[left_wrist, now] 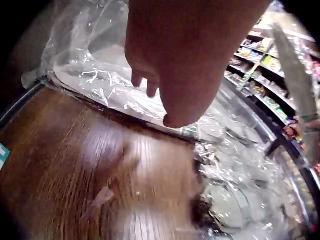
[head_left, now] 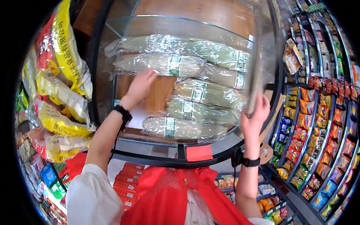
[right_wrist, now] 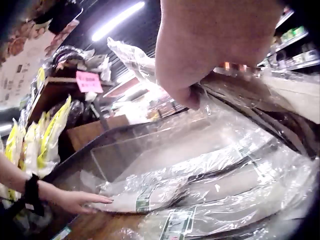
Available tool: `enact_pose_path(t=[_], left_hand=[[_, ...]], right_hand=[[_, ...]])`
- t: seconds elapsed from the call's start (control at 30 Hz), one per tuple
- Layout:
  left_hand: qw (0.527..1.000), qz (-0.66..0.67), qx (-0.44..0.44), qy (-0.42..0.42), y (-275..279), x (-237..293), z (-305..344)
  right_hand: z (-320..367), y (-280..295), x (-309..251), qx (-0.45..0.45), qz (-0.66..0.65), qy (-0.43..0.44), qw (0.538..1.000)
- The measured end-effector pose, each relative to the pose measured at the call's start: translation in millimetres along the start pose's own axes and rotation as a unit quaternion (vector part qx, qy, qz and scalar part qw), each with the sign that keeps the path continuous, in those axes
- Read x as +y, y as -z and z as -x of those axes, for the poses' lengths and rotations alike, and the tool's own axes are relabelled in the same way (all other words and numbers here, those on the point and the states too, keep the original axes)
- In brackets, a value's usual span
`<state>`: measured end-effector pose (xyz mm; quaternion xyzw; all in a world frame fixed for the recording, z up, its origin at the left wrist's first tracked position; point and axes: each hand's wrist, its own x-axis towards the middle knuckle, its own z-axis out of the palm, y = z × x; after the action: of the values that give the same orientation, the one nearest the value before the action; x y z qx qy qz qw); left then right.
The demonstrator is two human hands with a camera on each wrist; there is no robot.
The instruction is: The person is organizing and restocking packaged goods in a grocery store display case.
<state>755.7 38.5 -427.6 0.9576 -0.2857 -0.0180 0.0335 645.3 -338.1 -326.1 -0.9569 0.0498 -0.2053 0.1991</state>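
My right hand grips one end of a long, flat plastic-wrapped pack, raised on edge at the right side of the display case. In the right wrist view, its dark layered edge shows under the hand. The left hand has its fingers extended, fingertips right at the near edge of another clear-wrapped pack. Several similar grey-green packs with green-and-white labels lie in rows in the case. Brown wood shows beside the left hand.
A clear divider crosses the back of the case, and its dark rim curves around the front. Yellow bags hang at the left. Shelves of snack packets stand at the right. A red card sits on the front rim.
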Motion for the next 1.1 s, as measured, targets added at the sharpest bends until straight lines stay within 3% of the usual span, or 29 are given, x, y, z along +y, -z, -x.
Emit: enact_pose_path(t=[0.07, 0.13, 0.2, 0.27, 0.3, 0.33, 0.4, 0.47, 0.53, 0.67, 0.7, 0.73, 0.8, 0.87, 0.93, 1.1], left_hand=[[0.986, 0.109, 0.045, -0.118, 15, 16, 34], [0.979, 0.131, -0.034, -0.15, 40, 33, 62], [0.979, 0.136, -0.045, -0.145, 55, 37, 79], [0.977, 0.175, -0.002, -0.123, 52, 26, 92], [0.976, 0.183, 0.026, -0.118, 52, 20, 91], [0.976, 0.183, 0.023, -0.118, 46, 13, 89], [0.989, 0.122, 0.085, 0.004, 27, 0, 82], [0.996, 0.046, 0.069, 0.032, 2, -15, 77], [0.99, -0.021, 0.027, 0.139, -34, -34, 82], [0.985, -0.011, -0.02, 0.171, -59, -41, 78], [0.981, -0.024, -0.067, 0.182, -57, -42, 73], [0.981, -0.019, -0.063, 0.181, -51, -42, 68], [0.996, 0.022, 0.028, 0.086, -35, -39, 57], [0.998, 0.027, 0.002, 0.053, -25, -32, 36], [0.999, 0.031, -0.027, 0.022, -31, -30, 25], [0.994, 0.003, -0.064, 0.088, -62, -46, -14]], right_hand=[[-10, -20, -28, -0.062, 0.002, 0.055, 0.997], [-18, -51, -55, -0.082, -0.013, 0.113, 0.99], [-28, -85, -85, -0.095, -0.04, 0.205, 0.973], [-32, -131, -108, -0.116, -0.025, 0.301, 0.946], [-30, -150, -117, -0.199, 0.002, 0.313, 0.929], [-24, -172, -123, -0.2, 0.0, 0.311, 0.929], [-10, -212, -130, -0.24, 0.021, 0.336, 0.911], [1, -229, -134, -0.298, 0.066, 0.311, 0.9], [10, -241, -136, -0.309, 0.075, 0.246, 0.916], [11, -245, -133, -0.304, 0.054, 0.252, 0.917], [8, -243, -131, -0.3, 0.021, 0.25, 0.92], [-9, -233, -129, -0.299, 0.027, 0.251, 0.92], [-46, -218, -107, -0.167, 0.127, 0.235, 0.949], [-71, -225, -82, -0.117, 0.157, 0.212, 0.958], [-117, -222, -37, -0.215, 0.268, 0.094, 0.934], [-150, -217, 35, -0.321, 0.334, 0.061, 0.884]])
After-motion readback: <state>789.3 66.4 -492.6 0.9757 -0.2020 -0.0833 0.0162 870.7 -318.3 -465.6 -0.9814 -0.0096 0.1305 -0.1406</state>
